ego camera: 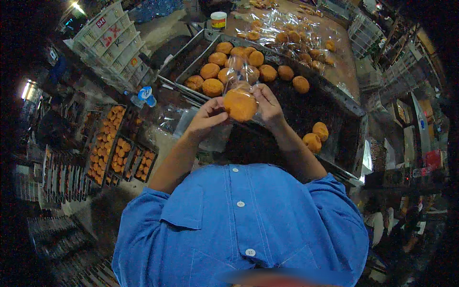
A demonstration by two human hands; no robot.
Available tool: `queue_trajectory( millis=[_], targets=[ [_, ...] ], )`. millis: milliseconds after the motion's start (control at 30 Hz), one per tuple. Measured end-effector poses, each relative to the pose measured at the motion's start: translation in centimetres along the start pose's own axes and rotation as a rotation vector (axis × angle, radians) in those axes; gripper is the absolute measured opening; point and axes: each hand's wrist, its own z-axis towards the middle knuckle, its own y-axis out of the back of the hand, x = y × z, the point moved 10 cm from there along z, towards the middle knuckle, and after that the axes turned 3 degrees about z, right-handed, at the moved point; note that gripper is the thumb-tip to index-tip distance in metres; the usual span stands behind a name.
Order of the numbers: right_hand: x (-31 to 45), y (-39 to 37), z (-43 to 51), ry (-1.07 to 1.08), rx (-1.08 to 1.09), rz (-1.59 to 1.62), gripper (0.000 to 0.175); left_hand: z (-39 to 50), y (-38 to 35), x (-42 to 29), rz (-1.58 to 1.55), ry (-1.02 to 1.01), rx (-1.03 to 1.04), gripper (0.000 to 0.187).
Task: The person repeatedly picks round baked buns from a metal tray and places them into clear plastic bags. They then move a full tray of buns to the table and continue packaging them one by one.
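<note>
Between my two hands is a round golden-brown bun [241, 104] with a clear plastic bag [241, 73] rising from its far side. My left hand [209, 116] grips the bun's left edge with thumb and fingers. At its upper right, my right hand [267, 102] pinches the plastic. Beyond them, a dark metal tray [287, 114] holds a cluster of loose buns [211, 70] toward its far left. Two more buns [315, 137] lie near the tray's right end. Flat clear plastic bags [190, 120] lie beside my left wrist.
Bagged buns [292, 36] cover part of the brown table [346, 77] beyond the tray. A white-lidded tub [218, 20] stands at the far edge. Stacked plastic crates [114, 46] rise at left, above trays of buns [107, 143]. A plastic cup [146, 95] sits nearer.
</note>
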Motion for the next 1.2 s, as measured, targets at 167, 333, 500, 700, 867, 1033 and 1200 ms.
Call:
queue_trajectory(
  millis=[167, 333, 500, 700, 867, 1033, 1200],
  targets=[
    [-1.1, -0.4, -1.2, -0.025, 0.056, 0.439, 0.037, 0.5, -0.7, -2.8, 0.266, 0.030, -0.214, 0.051],
    [0.4, 0.1, -2.2, 0.074, 0.022, 0.094, 0.046, -0.3, -3.0, -4.7, 0.360, -0.135, -0.184, 0.066],
    [0.6, 0.5, -2.5, 0.041, 0.015, 0.156, 0.045, -0.3, -5.1, -6.6, 0.487, -0.249, -0.115, 0.073],
    [2.0, -0.2, -2.9, -0.021, 0.067, 0.086, 0.043, -0.9, -4.5, -5.0, 0.623, -0.132, -0.091, 0.065],
    [0.7, 1.2, -5.3, -0.373, 0.586, -0.436, 0.037, -2.0, 3.0, 2.4, 1.084, -0.119, 0.028, 0.057],
    [2.3, 14.0, -0.3, -0.218, -0.077, -0.073, 0.047, -8.7, 15.3, 20.0, 0.045, 0.359, -0.149, 0.057],
    [-0.1, 23.0, 6.0, -0.212, -0.345, -0.046, 0.061, -9.3, 20.0, 23.7, 1.099, 0.249, -0.167, 0.057]
  ],
)
